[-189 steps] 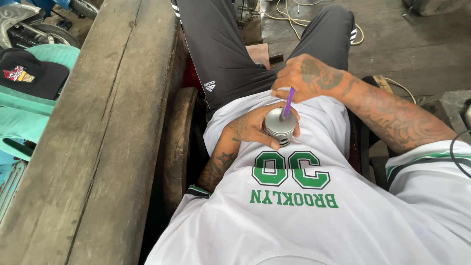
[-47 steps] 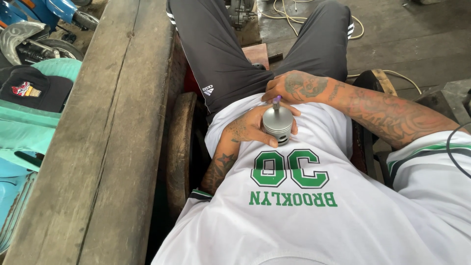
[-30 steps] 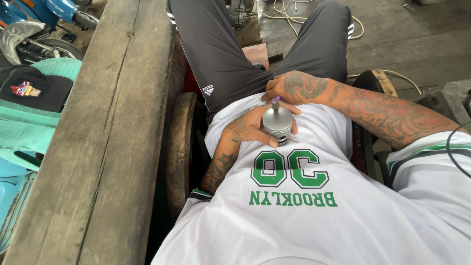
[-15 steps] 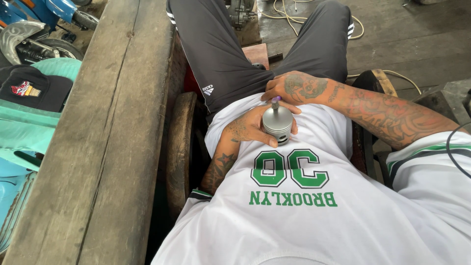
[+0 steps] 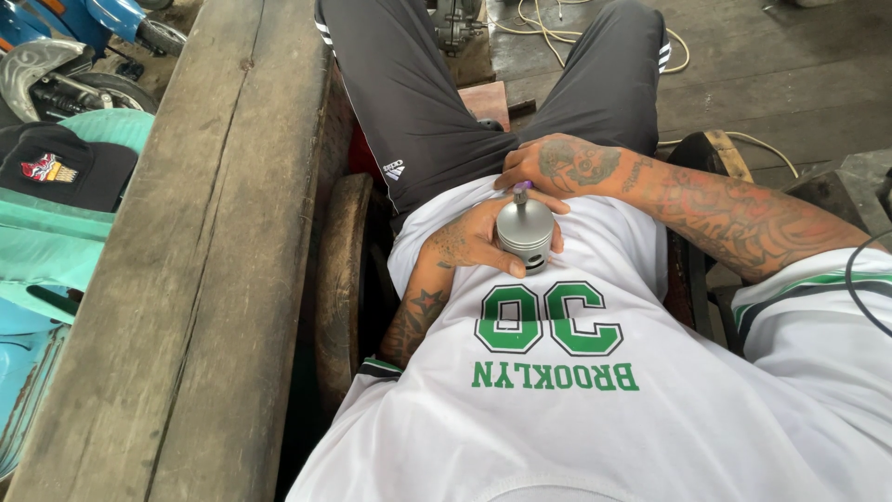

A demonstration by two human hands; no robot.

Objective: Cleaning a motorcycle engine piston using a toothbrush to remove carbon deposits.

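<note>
A grey metal piston (image 5: 525, 232) rests upright against my white shirt at belly height. My left hand (image 5: 469, 244) wraps around it from the left and grips its side. My right hand (image 5: 567, 165) lies just above the piston, closed on a thin purple-handled tool (image 5: 521, 189). Only a short purple bit of the tool shows, pointing down at the piston's top. I am seated, with my legs in black trousers (image 5: 418, 102) stretching away from me.
A thick wooden beam (image 5: 214, 232) runs along my left side. Beyond it lie a black cap (image 5: 56, 167) on a teal surface and blue scooter parts (image 5: 84, 37). Cables (image 5: 557, 28) and a metal engine part (image 5: 455, 23) sit on the floor ahead.
Six seconds ago the purple tool stuck out well above the piston; my right hand has since come down, and only its tip shows. Over the last second nothing has moved.
</note>
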